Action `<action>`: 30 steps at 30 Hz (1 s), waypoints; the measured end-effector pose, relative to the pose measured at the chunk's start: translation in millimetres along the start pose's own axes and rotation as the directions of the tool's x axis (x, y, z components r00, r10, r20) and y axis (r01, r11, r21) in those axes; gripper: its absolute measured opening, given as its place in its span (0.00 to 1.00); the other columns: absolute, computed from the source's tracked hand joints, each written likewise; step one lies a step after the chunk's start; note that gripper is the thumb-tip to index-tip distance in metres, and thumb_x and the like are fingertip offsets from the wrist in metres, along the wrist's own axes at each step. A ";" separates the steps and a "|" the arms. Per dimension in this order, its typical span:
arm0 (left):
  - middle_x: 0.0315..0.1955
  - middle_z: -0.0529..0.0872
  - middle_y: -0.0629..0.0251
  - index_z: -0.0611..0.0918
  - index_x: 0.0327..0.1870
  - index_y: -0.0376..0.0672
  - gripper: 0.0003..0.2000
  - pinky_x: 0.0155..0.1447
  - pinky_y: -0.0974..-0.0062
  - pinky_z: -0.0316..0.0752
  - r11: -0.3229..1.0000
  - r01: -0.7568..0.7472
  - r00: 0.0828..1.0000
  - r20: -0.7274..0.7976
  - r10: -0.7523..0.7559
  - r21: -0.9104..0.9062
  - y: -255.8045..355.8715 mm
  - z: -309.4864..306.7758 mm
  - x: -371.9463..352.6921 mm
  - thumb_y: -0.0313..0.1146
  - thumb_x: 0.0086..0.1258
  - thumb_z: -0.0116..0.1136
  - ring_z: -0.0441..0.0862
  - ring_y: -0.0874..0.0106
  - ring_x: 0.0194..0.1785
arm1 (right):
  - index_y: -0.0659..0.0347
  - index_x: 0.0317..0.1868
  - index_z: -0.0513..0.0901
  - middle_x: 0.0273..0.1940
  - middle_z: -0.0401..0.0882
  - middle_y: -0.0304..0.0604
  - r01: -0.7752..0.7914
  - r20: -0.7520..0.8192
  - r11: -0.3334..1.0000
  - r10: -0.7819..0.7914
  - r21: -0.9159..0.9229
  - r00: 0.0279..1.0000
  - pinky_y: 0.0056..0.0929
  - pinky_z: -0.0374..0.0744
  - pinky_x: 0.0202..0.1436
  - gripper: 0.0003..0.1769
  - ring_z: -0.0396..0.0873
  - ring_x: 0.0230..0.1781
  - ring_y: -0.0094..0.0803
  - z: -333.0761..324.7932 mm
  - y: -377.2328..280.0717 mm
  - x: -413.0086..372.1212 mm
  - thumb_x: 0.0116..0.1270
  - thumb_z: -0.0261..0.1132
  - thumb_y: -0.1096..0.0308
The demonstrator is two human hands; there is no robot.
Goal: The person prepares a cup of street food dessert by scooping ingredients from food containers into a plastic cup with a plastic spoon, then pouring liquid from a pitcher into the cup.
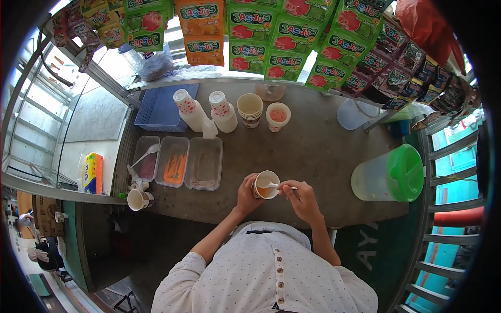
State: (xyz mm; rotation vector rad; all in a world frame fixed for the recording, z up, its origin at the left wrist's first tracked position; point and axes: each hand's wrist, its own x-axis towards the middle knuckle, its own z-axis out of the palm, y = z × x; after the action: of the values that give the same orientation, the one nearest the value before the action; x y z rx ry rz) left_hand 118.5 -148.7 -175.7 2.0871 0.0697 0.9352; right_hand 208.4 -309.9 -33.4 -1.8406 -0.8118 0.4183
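Note:
My left hand is wrapped round the side of a paper cup near the table's front edge. Orange liquid lies in the bottom of that cup. Between the fingers of my right hand is the handle of a white plastic spoon, its bowl dipping inside the cup. Left of my hands stand a clear container with a trace of powder, a container with orange contents and a container with dark pink contents and a white spoon.
Behind are two stacks of white cups, stacked paper cups and a cup with pink contents. A green-lidded jug stands at right, a blue basket at back left. Drink sachets hang overhead. Another cup sits at the left edge.

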 end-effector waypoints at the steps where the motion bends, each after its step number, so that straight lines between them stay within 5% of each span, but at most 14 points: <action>1: 0.51 0.77 0.53 0.65 0.59 0.44 0.41 0.54 0.61 0.76 1.000 -0.002 1.000 -0.016 0.002 -0.013 -0.6 0.4 -0.6 0.30 0.40 0.77 0.78 0.53 0.53 | 0.60 0.35 0.83 0.26 0.83 0.37 0.000 -0.001 1.000 0.000 0.001 1.000 0.26 0.68 0.39 0.18 0.77 0.25 0.26 -1.7 -0.7 0.6 0.73 0.54 0.56; 3: 0.51 0.77 0.53 0.65 0.59 0.44 0.42 0.54 0.61 0.76 1.000 0.000 1.000 -0.012 0.000 -0.020 -1.7 1.2 -1.9 0.31 0.40 0.78 0.78 0.53 0.53 | 0.61 0.34 0.83 0.26 0.83 0.38 0.053 0.087 0.989 -0.042 -0.138 0.995 0.25 0.70 0.38 0.19 0.77 0.24 0.25 -6.7 -2.7 1.6 0.73 0.54 0.56; 6: 0.51 0.77 0.53 0.65 0.59 0.44 0.42 0.55 0.61 0.76 1.000 0.010 1.000 -0.011 -0.010 -0.027 -3.0 1.4 -3.1 0.31 0.39 0.78 0.77 0.54 0.53 | 0.61 0.34 0.83 0.25 0.82 0.38 -0.004 0.090 1.000 0.006 -0.019 0.996 0.25 0.70 0.39 0.19 0.76 0.23 0.26 -4.5 -2.3 0.8 0.73 0.54 0.56; 10: 0.52 0.77 0.52 0.65 0.59 0.45 0.43 0.55 0.61 0.76 0.999 0.001 1.000 -0.001 -0.001 -0.041 -3.5 1.4 -3.4 0.31 0.38 0.79 0.77 0.53 0.54 | 0.62 0.34 0.83 0.24 0.82 0.39 0.040 0.035 0.996 -0.037 -0.077 0.999 0.24 0.70 0.35 0.18 0.76 0.23 0.25 -1.7 0.7 1.8 0.73 0.54 0.57; 12: 0.52 0.77 0.52 0.64 0.60 0.45 0.44 0.55 0.61 0.76 0.999 -0.001 1.000 -0.001 0.001 -0.045 -4.3 1.7 -3.6 0.31 0.38 0.79 0.77 0.53 0.54 | 0.62 0.34 0.83 0.24 0.81 0.39 -0.108 0.133 0.990 0.095 0.093 0.987 0.23 0.71 0.31 0.17 0.76 0.22 0.24 -1.1 1.1 1.7 0.73 0.54 0.59; 16: 0.52 0.77 0.52 0.64 0.60 0.44 0.44 0.55 0.61 0.76 0.998 -0.014 1.000 -0.009 0.014 -0.059 -4.7 2.0 -4.1 0.31 0.37 0.79 0.77 0.52 0.54 | 0.64 0.35 0.83 0.24 0.81 0.40 -0.044 0.076 0.998 0.047 -0.039 0.996 0.22 0.72 0.28 0.17 0.76 0.23 0.23 -1.9 -2.5 2.8 0.73 0.54 0.60; 19: 0.51 0.77 0.52 0.64 0.60 0.44 0.44 0.55 0.61 0.76 0.999 0.006 1.000 0.005 -0.005 -0.047 -3.5 1.4 -4.1 0.31 0.38 0.79 0.77 0.53 0.54 | 0.63 0.35 0.83 0.26 0.83 0.46 -0.151 0.149 0.987 0.141 0.056 0.979 0.28 0.74 0.32 0.17 0.81 0.25 0.36 -1.4 -2.7 2.9 0.72 0.53 0.61; 24: 0.51 0.77 0.52 0.64 0.60 0.44 0.44 0.54 0.61 0.76 0.998 0.003 1.000 -0.005 -0.003 -0.060 -3.2 1.8 -3.9 0.31 0.38 0.79 0.77 0.53 0.53 | 0.62 0.36 0.83 0.27 0.82 0.43 -0.049 0.105 0.999 0.051 -0.024 0.993 0.30 0.68 0.36 0.16 0.78 0.26 0.35 0.0 3.8 0.7 0.72 0.54 0.60; 30: 0.50 0.77 0.54 0.61 0.61 0.45 0.44 0.54 0.64 0.76 1.000 0.005 0.999 0.036 -0.004 -0.018 -0.9 -0.6 -1.9 0.32 0.42 0.80 0.78 0.57 0.52 | 0.64 0.35 0.81 0.28 0.81 0.42 0.073 0.101 0.982 -0.055 -0.176 0.993 0.26 0.73 0.34 0.17 0.78 0.27 0.30 -3.0 -3.1 0.3 0.73 0.53 0.61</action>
State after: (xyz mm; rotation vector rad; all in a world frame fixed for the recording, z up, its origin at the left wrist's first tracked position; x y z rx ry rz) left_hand 117.0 -148.4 -177.3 2.0858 0.0471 0.8924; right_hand 209.5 -311.0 -29.4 -1.9663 -0.9995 0.4060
